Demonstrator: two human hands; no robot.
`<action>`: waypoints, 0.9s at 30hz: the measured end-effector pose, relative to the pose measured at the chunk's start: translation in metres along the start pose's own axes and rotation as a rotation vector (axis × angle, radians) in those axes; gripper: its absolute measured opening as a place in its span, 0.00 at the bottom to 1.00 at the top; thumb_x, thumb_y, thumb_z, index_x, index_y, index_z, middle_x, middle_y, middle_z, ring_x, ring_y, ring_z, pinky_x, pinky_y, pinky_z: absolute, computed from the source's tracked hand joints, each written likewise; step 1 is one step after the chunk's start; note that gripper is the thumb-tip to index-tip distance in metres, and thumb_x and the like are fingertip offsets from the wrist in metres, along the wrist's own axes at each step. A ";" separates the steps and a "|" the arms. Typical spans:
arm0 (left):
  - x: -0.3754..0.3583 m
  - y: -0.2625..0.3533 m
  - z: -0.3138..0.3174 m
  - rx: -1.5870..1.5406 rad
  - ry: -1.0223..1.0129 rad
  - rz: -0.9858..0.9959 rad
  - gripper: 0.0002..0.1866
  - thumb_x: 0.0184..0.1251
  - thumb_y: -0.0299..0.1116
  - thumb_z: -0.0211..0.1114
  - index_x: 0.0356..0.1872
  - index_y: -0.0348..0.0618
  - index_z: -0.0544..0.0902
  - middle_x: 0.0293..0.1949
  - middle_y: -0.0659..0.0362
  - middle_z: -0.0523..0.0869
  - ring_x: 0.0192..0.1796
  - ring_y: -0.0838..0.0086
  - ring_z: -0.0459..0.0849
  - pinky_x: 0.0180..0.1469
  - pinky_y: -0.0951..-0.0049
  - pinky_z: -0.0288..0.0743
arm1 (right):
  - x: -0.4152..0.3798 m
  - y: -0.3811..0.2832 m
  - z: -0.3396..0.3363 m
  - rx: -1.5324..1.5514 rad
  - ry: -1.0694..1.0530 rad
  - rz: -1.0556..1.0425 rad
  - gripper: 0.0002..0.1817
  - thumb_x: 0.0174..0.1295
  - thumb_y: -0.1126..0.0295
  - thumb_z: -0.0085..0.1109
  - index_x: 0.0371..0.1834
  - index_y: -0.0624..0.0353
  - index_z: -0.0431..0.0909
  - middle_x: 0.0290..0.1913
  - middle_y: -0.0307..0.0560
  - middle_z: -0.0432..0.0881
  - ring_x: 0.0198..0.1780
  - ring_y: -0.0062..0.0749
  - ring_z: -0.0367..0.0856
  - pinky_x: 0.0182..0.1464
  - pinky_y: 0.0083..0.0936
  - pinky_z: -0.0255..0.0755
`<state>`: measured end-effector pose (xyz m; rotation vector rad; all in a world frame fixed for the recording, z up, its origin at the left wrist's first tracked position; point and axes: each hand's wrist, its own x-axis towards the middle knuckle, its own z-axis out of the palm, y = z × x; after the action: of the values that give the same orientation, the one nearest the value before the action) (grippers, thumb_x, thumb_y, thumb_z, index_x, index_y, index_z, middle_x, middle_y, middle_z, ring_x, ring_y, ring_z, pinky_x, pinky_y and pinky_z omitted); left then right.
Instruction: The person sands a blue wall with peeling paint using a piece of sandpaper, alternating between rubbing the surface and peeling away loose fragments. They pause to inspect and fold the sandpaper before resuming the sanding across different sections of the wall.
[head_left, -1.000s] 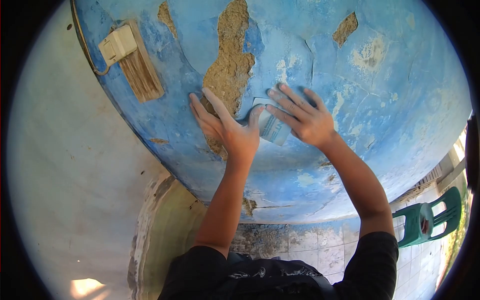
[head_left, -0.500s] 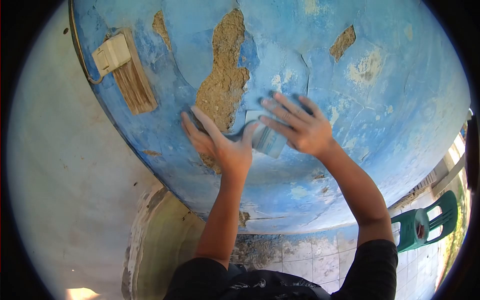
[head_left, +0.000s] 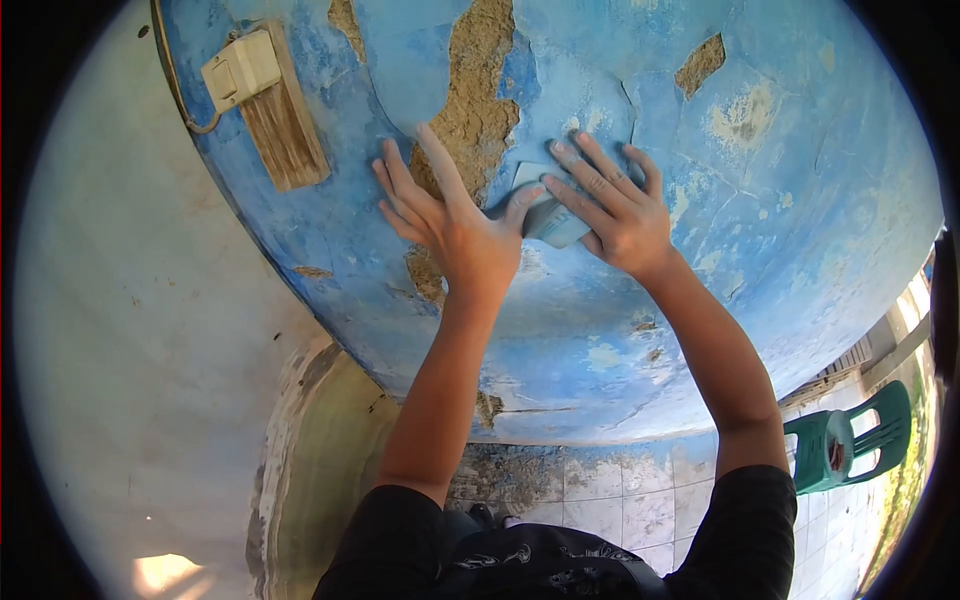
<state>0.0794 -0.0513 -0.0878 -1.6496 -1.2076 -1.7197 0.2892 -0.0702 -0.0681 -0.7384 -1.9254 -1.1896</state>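
A pale grey sheet of sandpaper [head_left: 560, 226], with faint print on its back, lies against the worn blue wall [head_left: 580, 60]. Stretched over its upper right part, the fingers of my right hand [head_left: 625, 215] press it to the wall. The sheet's lower edge bends outward, and its rubbing face is hidden. My left hand [head_left: 465, 235] is open with fingers spread, beside a bare patch of crumbled plaster [head_left: 478, 110]. Its thumb reaches the sheet's left edge. Pale dust coats the fingertips of both hands.
A light switch [head_left: 240, 70] sits on a wooden board [head_left: 287, 140] at the upper left, with a cable beside it. A pale side wall [head_left: 150, 300] meets the blue one. A green plastic chair [head_left: 815, 450] stands on the tiled floor [head_left: 595, 485] at the right.
Both hands and the sandpaper appear higher in view, partly because the camera view has shifted. The sheet is more bent and more covered by my right hand. My left fingers are more spread.
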 end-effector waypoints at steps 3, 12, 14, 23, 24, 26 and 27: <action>-0.028 -0.001 -0.001 -0.016 -0.023 -0.049 0.71 0.56 0.62 0.88 0.92 0.39 0.53 0.88 0.33 0.48 0.89 0.29 0.43 0.80 0.22 0.45 | -0.015 -0.004 -0.002 -0.001 -0.080 -0.030 0.33 0.55 0.74 0.73 0.69 0.40 0.89 0.83 0.34 0.79 0.84 0.31 0.75 0.79 0.49 0.68; 0.023 0.011 0.010 -0.061 0.156 -0.031 0.70 0.57 0.57 0.88 0.92 0.38 0.52 0.87 0.32 0.46 0.88 0.27 0.43 0.80 0.25 0.44 | 0.026 0.002 0.004 -0.046 0.114 0.123 0.36 0.53 0.72 0.75 0.70 0.33 0.89 0.85 0.32 0.77 0.85 0.33 0.73 0.80 0.48 0.67; 0.041 0.014 0.009 -0.067 0.156 -0.002 0.70 0.58 0.57 0.88 0.92 0.38 0.51 0.87 0.32 0.45 0.88 0.27 0.42 0.80 0.25 0.44 | 0.040 0.010 -0.003 -0.056 0.121 0.118 0.35 0.54 0.72 0.75 0.69 0.34 0.89 0.84 0.32 0.77 0.86 0.34 0.73 0.80 0.48 0.67; -0.031 -0.009 -0.002 -0.055 -0.030 -0.121 0.73 0.54 0.56 0.91 0.92 0.38 0.50 0.88 0.32 0.45 0.88 0.27 0.42 0.81 0.26 0.44 | -0.029 -0.017 0.012 -0.066 -0.113 -0.055 0.31 0.60 0.70 0.72 0.69 0.36 0.89 0.82 0.30 0.80 0.85 0.30 0.73 0.78 0.46 0.72; -0.034 -0.010 -0.003 -0.058 -0.045 -0.143 0.74 0.53 0.56 0.91 0.92 0.38 0.50 0.88 0.32 0.45 0.88 0.27 0.42 0.81 0.26 0.44 | -0.028 -0.018 0.011 -0.071 -0.115 -0.050 0.31 0.60 0.70 0.72 0.69 0.36 0.89 0.82 0.30 0.80 0.85 0.30 0.73 0.78 0.46 0.72; -0.027 -0.013 -0.001 -0.057 -0.026 -0.088 0.74 0.53 0.56 0.91 0.92 0.38 0.50 0.88 0.32 0.45 0.88 0.27 0.42 0.81 0.25 0.44 | -0.021 -0.020 0.010 -0.036 -0.049 0.007 0.28 0.61 0.70 0.70 0.67 0.38 0.91 0.81 0.30 0.82 0.85 0.32 0.74 0.79 0.49 0.69; -0.020 -0.013 -0.001 -0.049 -0.002 -0.034 0.74 0.53 0.56 0.91 0.92 0.38 0.49 0.88 0.32 0.45 0.88 0.27 0.42 0.81 0.24 0.43 | -0.018 -0.022 0.010 -0.038 -0.051 0.007 0.28 0.61 0.70 0.70 0.67 0.38 0.91 0.81 0.30 0.82 0.85 0.32 0.74 0.79 0.49 0.69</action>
<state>0.0720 -0.0500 -0.1104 -1.6682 -1.2095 -1.7819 0.2796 -0.0714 -0.0964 -0.8017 -1.9451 -1.2173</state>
